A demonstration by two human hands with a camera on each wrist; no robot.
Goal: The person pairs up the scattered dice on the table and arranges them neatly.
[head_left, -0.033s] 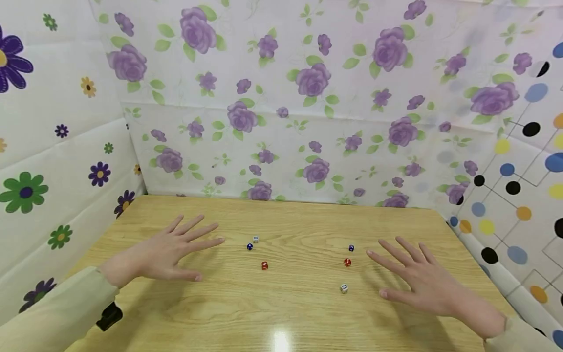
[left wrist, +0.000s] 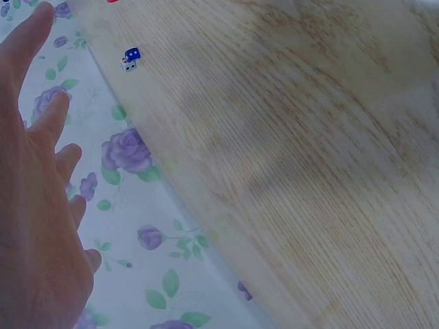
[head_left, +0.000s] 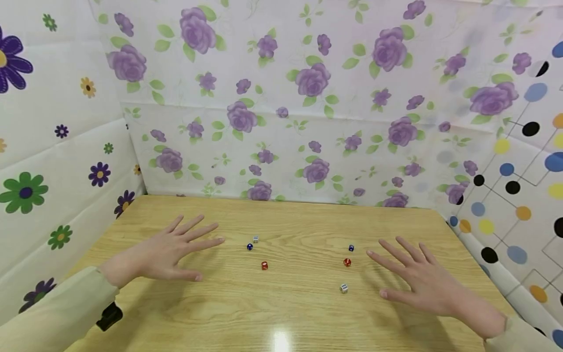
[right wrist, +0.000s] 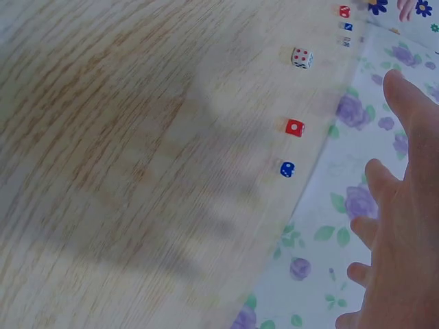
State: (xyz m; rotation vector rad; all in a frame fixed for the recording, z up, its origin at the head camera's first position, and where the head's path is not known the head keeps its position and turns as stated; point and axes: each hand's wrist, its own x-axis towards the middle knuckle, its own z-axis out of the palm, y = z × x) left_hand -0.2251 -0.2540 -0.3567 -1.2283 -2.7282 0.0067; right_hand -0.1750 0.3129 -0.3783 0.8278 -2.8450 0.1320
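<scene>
My left hand (head_left: 169, 252) hovers above the left part of the wooden table (head_left: 286, 313), fingers straight and spread, holding nothing. Nearest to it are a white die (head_left: 256, 239) and a blue die (head_left: 249, 247), close together, with a red die (head_left: 265, 265) a little nearer to me. On the right, my right hand (head_left: 422, 283) is likewise held over the table with spread fingers and nothing in them. Beside its fingertips lie another blue die (head_left: 351, 248) and another red die (head_left: 347, 262). A second white die (right wrist: 302, 57) sits nearer to me, left of that thumb.
A white cloth with purple roses (head_left: 312, 80) hangs behind the table's far edge. Flowered cloth (head_left: 26, 142) walls the left side and dotted cloth (head_left: 523, 195) the right. A black object (head_left: 109, 316) shows under the left sleeve.
</scene>
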